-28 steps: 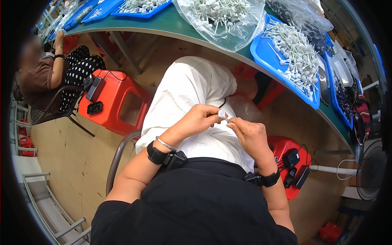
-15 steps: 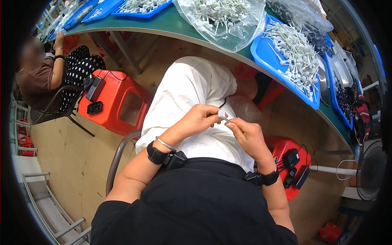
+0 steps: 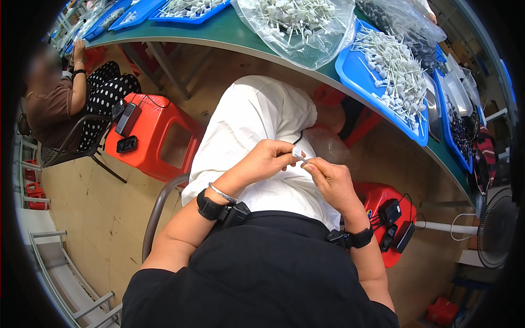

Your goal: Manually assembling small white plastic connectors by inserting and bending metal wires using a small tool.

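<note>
Over my lap, my left hand [image 3: 268,160] pinches a small part with a white head [image 3: 297,152] and a thin grey stem between thumb and fingers. My right hand [image 3: 331,179] is closed at the stem end, its thumb and forefinger pressed together close to the left fingertips. The fingers hide much of the part. Ahead on the green table, a blue tray [image 3: 340,64] holds a heap of similar white-headed parts [image 3: 392,74] with thin stems. More of them lie in an open clear plastic bag [image 3: 316,59] to the left of that tray.
Red stools stand on my left [image 3: 178,117] and right [image 3: 377,199], carrying small black devices. A fan [image 3: 496,228] is at far right. Another person [image 3: 52,109] sits at the table on the left. More blue trays [image 3: 191,21] line the table [image 3: 229,33].
</note>
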`<state>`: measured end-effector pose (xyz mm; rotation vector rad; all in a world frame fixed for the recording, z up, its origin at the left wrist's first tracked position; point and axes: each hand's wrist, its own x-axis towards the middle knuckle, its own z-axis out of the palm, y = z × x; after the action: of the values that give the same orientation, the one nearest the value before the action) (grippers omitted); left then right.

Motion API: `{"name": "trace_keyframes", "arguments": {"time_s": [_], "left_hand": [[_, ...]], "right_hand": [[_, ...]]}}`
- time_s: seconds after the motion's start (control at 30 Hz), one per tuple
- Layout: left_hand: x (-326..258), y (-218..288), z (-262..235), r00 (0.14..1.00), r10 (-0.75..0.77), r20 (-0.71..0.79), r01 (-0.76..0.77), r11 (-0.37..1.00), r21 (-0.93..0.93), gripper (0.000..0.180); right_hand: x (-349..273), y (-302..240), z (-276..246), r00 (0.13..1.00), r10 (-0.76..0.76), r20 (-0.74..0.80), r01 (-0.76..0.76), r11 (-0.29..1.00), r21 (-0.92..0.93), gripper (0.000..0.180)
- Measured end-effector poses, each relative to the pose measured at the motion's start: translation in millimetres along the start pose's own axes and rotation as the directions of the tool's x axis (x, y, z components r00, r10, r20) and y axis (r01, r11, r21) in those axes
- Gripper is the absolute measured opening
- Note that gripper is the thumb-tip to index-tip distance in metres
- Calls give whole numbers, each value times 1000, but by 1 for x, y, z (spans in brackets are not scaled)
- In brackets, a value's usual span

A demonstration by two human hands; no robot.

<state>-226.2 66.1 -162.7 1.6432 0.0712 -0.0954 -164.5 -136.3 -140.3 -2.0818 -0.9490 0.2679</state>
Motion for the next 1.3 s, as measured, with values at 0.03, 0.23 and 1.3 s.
{"name": "trace_keyframes", "arguments": {"time_s": [0.03,0.23,1.3], "left_hand": [[0,0,0,1000,0,0,0,1000,0,17],[0,-1,-1,1000,14,11,-14,1000,-12,17],[4,-6,-2,999,-41,16,41,999,-24,19]], "right_hand": [[0,0,0,1000,0,0,0,1000,0,16],[0,3,1,995,79,52,-84,991,103,17],[-1,-6,-12,987,-158,-19,153,974,-169,15]]}}
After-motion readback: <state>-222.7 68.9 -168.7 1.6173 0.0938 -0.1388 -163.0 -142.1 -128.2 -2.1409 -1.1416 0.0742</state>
